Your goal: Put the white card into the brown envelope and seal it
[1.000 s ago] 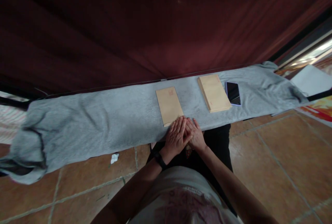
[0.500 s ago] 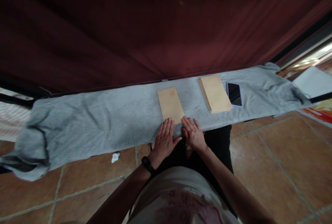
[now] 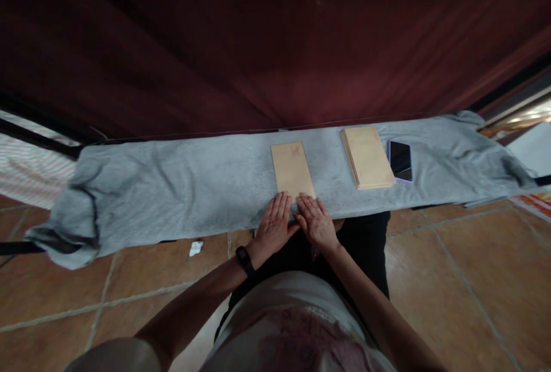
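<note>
A single tan envelope [image 3: 293, 169] lies flat on the grey cloth [image 3: 181, 188] that covers a long narrow table. My left hand [image 3: 274, 223] rests flat on the cloth, its fingertips touching the envelope's near edge. My right hand [image 3: 315, 223] lies flat beside it, fingers stretched out and touching the same edge. Both hands are open and hold nothing. A black band is on my left wrist.
A stack of tan envelopes [image 3: 367, 157] lies to the right, with a dark phone [image 3: 400, 160] beside it. A dark red curtain [image 3: 275, 45] hangs behind the table. A scrap of white paper [image 3: 196, 247] lies on the tiled floor under the table's front edge.
My left hand slid off my right hand and now lies beside it on the left. The camera view shifted a little to the left.
</note>
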`<state>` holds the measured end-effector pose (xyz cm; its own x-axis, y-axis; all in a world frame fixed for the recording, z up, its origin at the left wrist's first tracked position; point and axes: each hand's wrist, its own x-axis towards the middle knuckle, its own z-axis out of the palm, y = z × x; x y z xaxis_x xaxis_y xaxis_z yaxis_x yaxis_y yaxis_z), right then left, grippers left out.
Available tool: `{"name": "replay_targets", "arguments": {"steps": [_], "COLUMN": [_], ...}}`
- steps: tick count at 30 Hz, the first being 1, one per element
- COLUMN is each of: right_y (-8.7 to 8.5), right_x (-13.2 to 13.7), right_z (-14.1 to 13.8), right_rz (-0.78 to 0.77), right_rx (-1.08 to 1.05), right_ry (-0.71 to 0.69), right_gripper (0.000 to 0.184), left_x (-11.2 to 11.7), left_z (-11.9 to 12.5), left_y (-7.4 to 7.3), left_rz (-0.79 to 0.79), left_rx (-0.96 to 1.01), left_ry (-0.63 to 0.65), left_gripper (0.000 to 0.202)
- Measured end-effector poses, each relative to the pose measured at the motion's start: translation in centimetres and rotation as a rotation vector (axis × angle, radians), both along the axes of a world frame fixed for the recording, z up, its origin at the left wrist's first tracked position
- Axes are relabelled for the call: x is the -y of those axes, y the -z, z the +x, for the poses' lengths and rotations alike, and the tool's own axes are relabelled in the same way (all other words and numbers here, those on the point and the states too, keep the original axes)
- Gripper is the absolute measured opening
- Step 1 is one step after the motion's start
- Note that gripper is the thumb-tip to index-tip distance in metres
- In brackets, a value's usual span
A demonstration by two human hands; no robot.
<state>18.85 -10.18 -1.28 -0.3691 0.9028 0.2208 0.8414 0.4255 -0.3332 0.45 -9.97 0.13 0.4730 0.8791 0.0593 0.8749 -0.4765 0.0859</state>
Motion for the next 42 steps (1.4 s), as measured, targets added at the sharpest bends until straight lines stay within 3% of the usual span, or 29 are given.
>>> {"name": "replay_targets", "arguments": {"steps": [5, 10, 20, 27, 30, 33, 38, 42], "right_y": [-0.1, 0.2, 0.1, 0.1, 0.3, 0.1, -1.5, -2.7], "right_x": [-0.1, 0.0, 0.1, 0.0, 0.0, -0.1, -0.7, -2.0], "right_z": [1.2, 0.8, 0.2, -0.4, -0.5, -0.6, -1.1, -1.2], "right_rz": [0.019, 0.033, 0.058, 0.076, 0.082, 0.084, 0.035, -0.059], "right_rx": [0.009, 0.000, 0.002, -0.029, -0.030, -0.021, 0.017, -0.059], "right_ry": [0.038, 0.067, 0.106, 0.142, 0.147, 0.150, 0.201, 0.287], "right_gripper": [0.050, 0.050, 0.047, 0.045, 0.045, 0.045, 0.045, 0.043], "left_x": [0.0, -0.1, -3.7, -5.2, -5.8, -6.2, -6.3, -5.9], "left_z": [-0.5, -0.6, 1.2, 1.5, 1.3, 1.0, 2.2, 3.7], "left_y": [-0.4, -0.4, -1.2, -2.7, -3.2, -2.9, -2.3, -3.7], "left_rz": [-0.023, 0.004, -0.005, -0.190, -0.305, -0.439, -0.546, -0.534], "left_rx": [0.022, 0.104, 0.287, 0.290, 0.436, 0.723, 1.126, 1.327], "left_ry": [-0.005, -0.061, -0.382, -0.521, -0.583, -0.621, -0.520, -0.388], "left_gripper": [0.079, 0.058, 0.011, 0.038, 0.054, 0.074, 0.068, 0.066]}}
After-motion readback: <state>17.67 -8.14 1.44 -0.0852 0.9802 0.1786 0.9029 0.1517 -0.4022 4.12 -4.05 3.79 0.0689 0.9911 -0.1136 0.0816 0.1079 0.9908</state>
